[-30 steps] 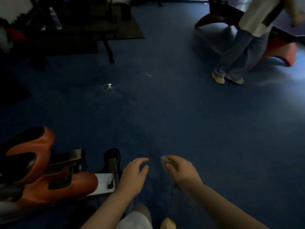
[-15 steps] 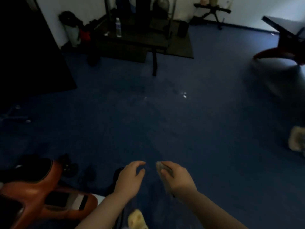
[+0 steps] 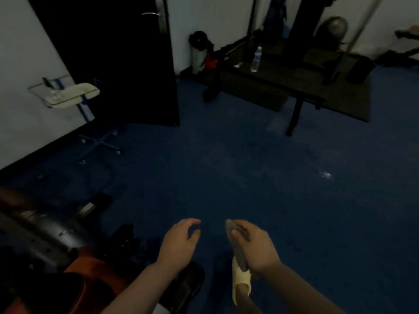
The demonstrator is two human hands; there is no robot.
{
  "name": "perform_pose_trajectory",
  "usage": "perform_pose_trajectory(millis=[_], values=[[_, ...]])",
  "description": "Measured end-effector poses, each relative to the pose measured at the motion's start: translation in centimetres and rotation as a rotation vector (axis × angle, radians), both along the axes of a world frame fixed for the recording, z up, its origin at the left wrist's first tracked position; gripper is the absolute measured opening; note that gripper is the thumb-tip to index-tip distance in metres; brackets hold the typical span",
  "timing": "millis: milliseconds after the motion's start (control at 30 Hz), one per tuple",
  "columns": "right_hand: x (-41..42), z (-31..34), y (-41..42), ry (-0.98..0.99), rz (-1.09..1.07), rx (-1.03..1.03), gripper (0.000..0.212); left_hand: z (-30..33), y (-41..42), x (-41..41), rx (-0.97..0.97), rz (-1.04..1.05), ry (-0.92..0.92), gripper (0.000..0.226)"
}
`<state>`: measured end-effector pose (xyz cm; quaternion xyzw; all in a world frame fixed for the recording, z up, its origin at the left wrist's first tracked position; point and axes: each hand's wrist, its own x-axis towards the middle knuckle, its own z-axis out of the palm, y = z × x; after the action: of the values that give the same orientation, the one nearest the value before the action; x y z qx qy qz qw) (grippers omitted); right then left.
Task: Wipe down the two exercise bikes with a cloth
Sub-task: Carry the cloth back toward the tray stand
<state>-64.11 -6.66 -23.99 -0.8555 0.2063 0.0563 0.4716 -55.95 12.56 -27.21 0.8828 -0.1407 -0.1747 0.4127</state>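
Grey cloth (image 3: 238, 243) bunched in right hand (image 3: 256, 248), low in the frame just right of centre, fingers (image 3: 238, 235) curled and pinching the fabric, one corner poking up past the knuckles, the rest trailing down below the palm. Left hand (image 3: 179, 243) just beside it, apart from the cloth, holding nothing, fingers loosely spread and slightly curled, thumb out. Both bare forearms reaching up from the bottom edge. Pale yellow shoe (image 3: 240, 282) on the floor directly under the right wrist.

Bike (image 3: 56, 252) at lower left, near the left forearm, not touched by either hand: dark glossy housing over an orange body, black pedal parts close to the left wrist, much of it in shadow and blurred. Second bike not visible from here.

Blue floor (image 3: 249, 177) across the whole middle, dim, with a small bright glint far right.

Farther back on the left, white wall with a pale tray stand (image 3: 68, 96) on a wheeled blue base. Beside it a black door (image 3: 118, 64) with a metal handle. Back right, a dark mat carrying a black bench; on that surface an upright clear bottle (image 3: 256, 60). Dark bag with a red patch (image 3: 210, 57) against the wall between door and bench. Grey ball (image 3: 334, 27) at the far back, partly hidden by upright poles
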Motion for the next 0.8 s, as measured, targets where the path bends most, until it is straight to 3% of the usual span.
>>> perform_pose_trajectory(millis=[367, 800], values=[[19.4, 1.4, -13.6, -0.036, 0.286, -0.08, 0.025, 1.8, -10.3, 12.0, -0.095, 0.337, 0.041, 0.029], [37.2, -0.1, -6.7, 0.048, 0.616, -0.002, 0.029, 0.5, -6.3, 23.1, -0.087, 0.697, 0.096, 0.029]])
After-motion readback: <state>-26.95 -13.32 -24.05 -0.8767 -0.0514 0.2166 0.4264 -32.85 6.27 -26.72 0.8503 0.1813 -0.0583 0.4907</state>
